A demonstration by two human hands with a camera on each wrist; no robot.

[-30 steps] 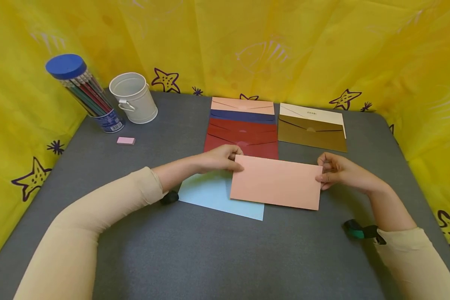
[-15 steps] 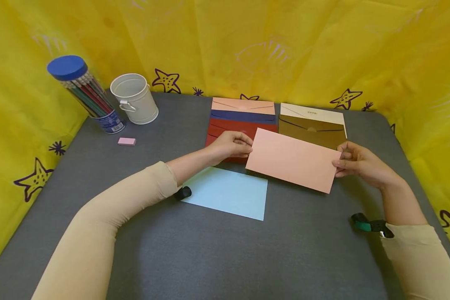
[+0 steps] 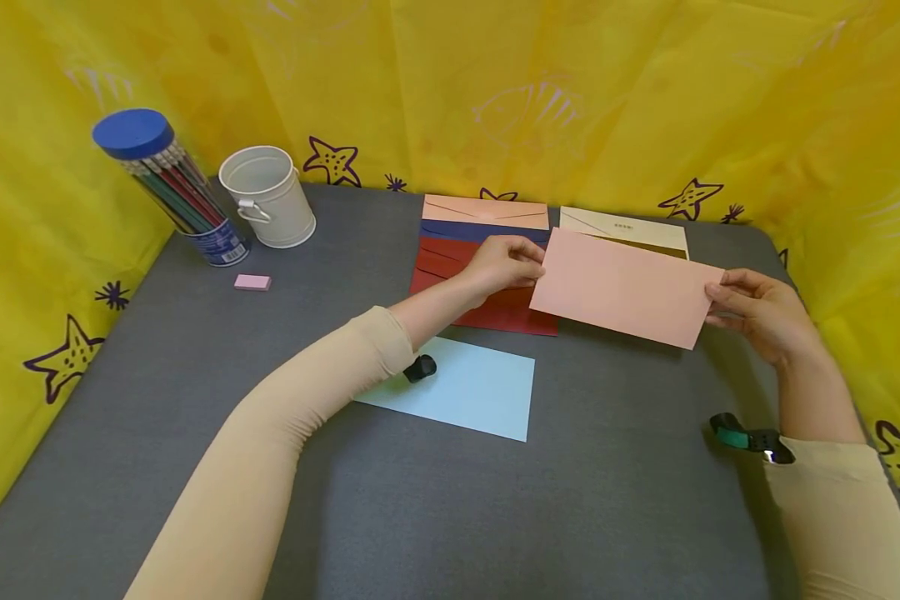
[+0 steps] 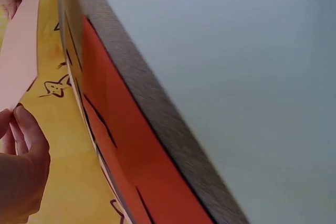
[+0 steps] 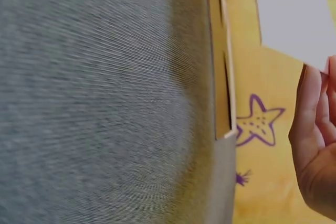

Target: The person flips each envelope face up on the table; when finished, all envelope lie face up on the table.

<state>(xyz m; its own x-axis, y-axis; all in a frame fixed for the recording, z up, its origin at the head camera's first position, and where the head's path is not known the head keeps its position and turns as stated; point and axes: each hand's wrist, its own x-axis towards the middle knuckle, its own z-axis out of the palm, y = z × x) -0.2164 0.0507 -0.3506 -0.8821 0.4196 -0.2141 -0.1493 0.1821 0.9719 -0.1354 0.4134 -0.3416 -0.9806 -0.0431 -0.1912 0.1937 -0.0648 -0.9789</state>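
A plain pink envelope (image 3: 626, 287) is held up off the table between both hands, tilted a little down to the right. My left hand (image 3: 501, 265) pinches its left edge between thumb and fingers, above the red envelopes (image 3: 506, 312). On the opposite side my right hand (image 3: 765, 317) pinches the right edge; the right wrist view also shows this grip on the envelope's corner. Behind the pink envelope, a cream envelope (image 3: 615, 223) and a strip of a brown envelope (image 3: 663, 248) show, the brown one mostly hidden. A light blue envelope or sheet (image 3: 480, 392) lies nearer, partly under the left forearm.
Dark blue (image 3: 457, 230) and peach (image 3: 487, 210) envelopes overlap behind the red ones. At the back left stand a blue-lidded tub of pencils (image 3: 176, 187) and a white metal bucket (image 3: 270, 200). A pink eraser (image 3: 252, 282) lies before them. Yellow cloth (image 3: 420, 83) borders the table.
Both hands have carried the pink envelope up, away and to the right, from over the light blue piece to in front of the brown envelope. More of the light blue piece's right side now shows.
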